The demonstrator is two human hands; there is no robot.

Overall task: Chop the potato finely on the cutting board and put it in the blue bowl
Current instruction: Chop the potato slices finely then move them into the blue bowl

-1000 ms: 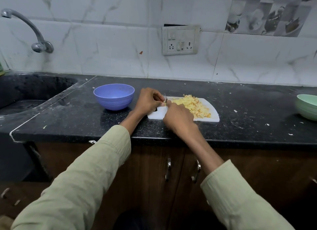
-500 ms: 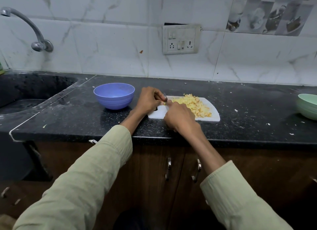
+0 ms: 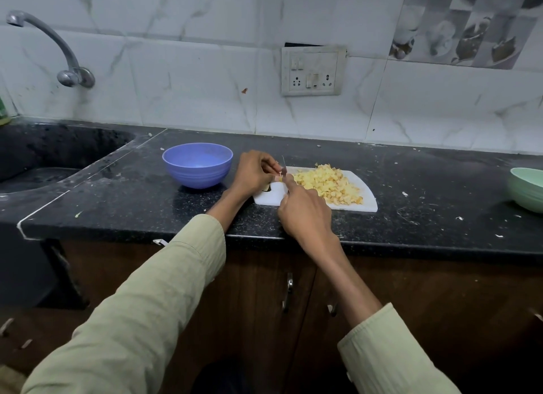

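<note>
Left hand sat at the cutting board's left end, fingers curled, pinching a small potato piece at the fingertips. Right hand lay over the board's near-left corner, fingers curled around a knife; only the blade tip showed, pointing up beside the pinched piece. Both forearms extended from pale green sleeves. Chopped potato was heaped on the board's middle and right. Blue bowl stood just left of the board, apart from it. No legible writing or labels
</note>
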